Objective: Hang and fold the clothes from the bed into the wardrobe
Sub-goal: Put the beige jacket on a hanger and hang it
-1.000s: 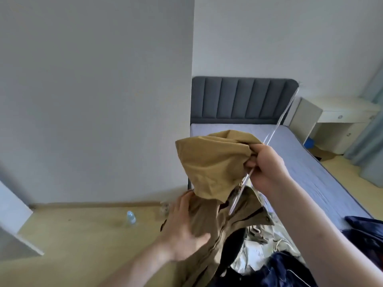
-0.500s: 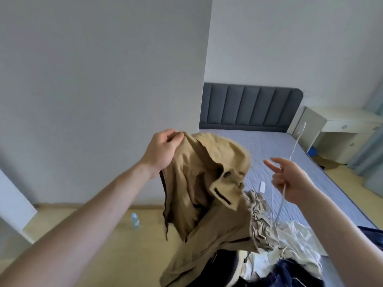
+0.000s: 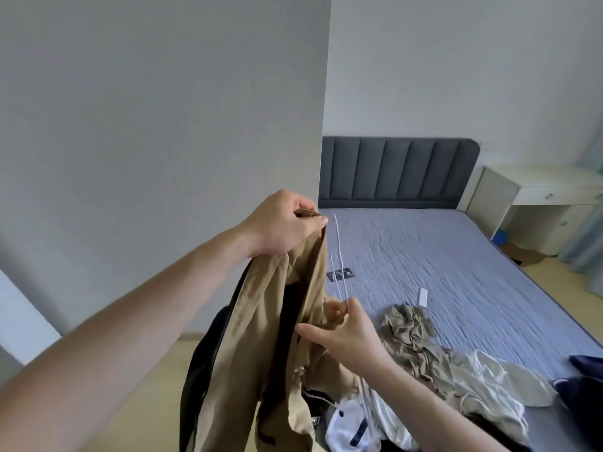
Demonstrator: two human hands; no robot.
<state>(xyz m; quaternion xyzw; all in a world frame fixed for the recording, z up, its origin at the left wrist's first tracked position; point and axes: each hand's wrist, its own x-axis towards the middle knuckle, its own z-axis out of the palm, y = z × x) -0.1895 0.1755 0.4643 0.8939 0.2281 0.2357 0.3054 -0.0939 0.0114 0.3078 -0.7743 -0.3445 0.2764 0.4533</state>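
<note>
Fingertips of the left hand are pinching the top edge of a tan jacket, thumb and forefinger closing on a fold of the cloth, and the arm is reaching forward to hold it up in the air off the bed's near left corner. The jacket is hanging straight down from that pinch, its dark lining showing along the left side and down the middle opening. Lower down, the right hand is curling its fingers around a thin white wire hanger, the thumb stretching out toward the jacket's front edge and touching it; the hanger's wire is rising from the fist past the jacket's right edge, and more of it is running down below the wrist.

On the bed, a crumpled olive garment is lying near the middle of the near edge, with a cream garment trailing from it toward the near right corner. A white piece with dark trim is lying at the near edge under the right forearm, and a navy garment is showing at the right edge. A dark flat rectangular item is resting near the left edge of the mattress, behind the hanger wire, and a small white strip is lying toward the middle. A grey padded headboard is standing at the far end, with a white desk beside it
</note>
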